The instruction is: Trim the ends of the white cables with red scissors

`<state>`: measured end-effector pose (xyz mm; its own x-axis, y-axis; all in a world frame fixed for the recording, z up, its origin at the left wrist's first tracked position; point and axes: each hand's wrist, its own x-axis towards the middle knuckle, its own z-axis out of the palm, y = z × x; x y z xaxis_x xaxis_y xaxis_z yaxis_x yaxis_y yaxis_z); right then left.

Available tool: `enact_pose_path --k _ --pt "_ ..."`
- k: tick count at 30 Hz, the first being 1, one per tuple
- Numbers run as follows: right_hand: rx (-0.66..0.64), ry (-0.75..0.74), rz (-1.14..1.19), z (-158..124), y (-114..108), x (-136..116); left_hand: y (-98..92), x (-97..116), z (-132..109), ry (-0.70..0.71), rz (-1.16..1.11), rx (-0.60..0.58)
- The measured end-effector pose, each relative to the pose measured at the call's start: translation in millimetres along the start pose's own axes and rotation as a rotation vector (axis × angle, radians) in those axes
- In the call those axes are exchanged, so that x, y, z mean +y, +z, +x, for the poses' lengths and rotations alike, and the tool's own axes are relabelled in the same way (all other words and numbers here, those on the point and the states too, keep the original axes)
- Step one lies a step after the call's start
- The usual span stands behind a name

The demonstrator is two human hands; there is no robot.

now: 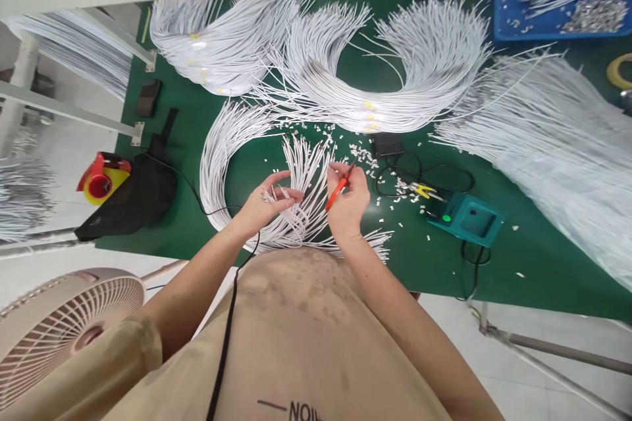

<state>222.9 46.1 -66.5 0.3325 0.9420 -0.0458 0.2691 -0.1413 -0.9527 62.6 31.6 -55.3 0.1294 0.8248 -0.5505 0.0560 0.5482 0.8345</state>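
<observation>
Several thin white wire ends (275, 195) sit pinched between the thumb and fingers of your left hand (264, 205), over the near edge of the bench. Your right hand (349, 202) is closed around a red-handled cutter (338, 189) held just beside them. With the two hands this near, the likeliest mishap is a nicked fingertip, or a cut that takes the wrong strand, because the fanned bundle of white wires (303, 168) lies directly under both hands and a loose strand could stray into the tool. The black cable (230, 322) running down your front passes close by your left wrist, and I judge it could snag and jerk the hand if you reach out. The small white offcuts (364, 156) strewn near your right hand could also hide a dropped piece. The work surface is a green mat (494, 289) crowded with large curved sheaves of white wire. A teal box (467, 217) with a green button, a yellow-handled tool (423, 191) and a small black box lie to your right. A blue tray (501, 20) of wires and metal bits sits at the far right corner. To your left are a red and yellow tape dispenser (101, 177), a black pouch and a beige fan (64, 325), over a pale floor.
</observation>
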Motion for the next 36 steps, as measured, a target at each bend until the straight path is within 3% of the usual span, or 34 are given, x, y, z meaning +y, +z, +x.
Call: enact_pose_path --k 6,9,12,16,19,23,26,31,36 --pt "-0.394 -0.025 0.127 0 14 -3 4.9 -5 6 0.029 -0.005 0.091" --pt "-0.489 -0.011 0.111 -1 19 1 3.9 -7 7 0.04 0.072 0.156" --pt "-0.514 0.009 0.032 -1 20 3 1.6 -9 7 0.061 0.1 0.163" --pt "-0.444 0.127 -0.029 -1 22 2 1.7 -11 7 0.101 0.065 0.178" --pt "-0.401 0.252 0.042 -4 25 3 5.0 -11 7 0.115 -0.004 0.174" --pt "-0.473 0.332 0.185 -4 26 12 7.8 -10 9 0.098 -0.167 0.158" --pt "-0.485 0.269 0.045 -2 19 20 5.7 -9 8 0.066 -0.203 0.139" --pt "-0.608 -0.011 -0.484 -1 3 21 1.7 -7 8 0.008 -0.088 0.159" --pt "-0.69 -0.118 -0.654 -2 -2 12 2.9 -6 10 0.046 0.028 0.215"
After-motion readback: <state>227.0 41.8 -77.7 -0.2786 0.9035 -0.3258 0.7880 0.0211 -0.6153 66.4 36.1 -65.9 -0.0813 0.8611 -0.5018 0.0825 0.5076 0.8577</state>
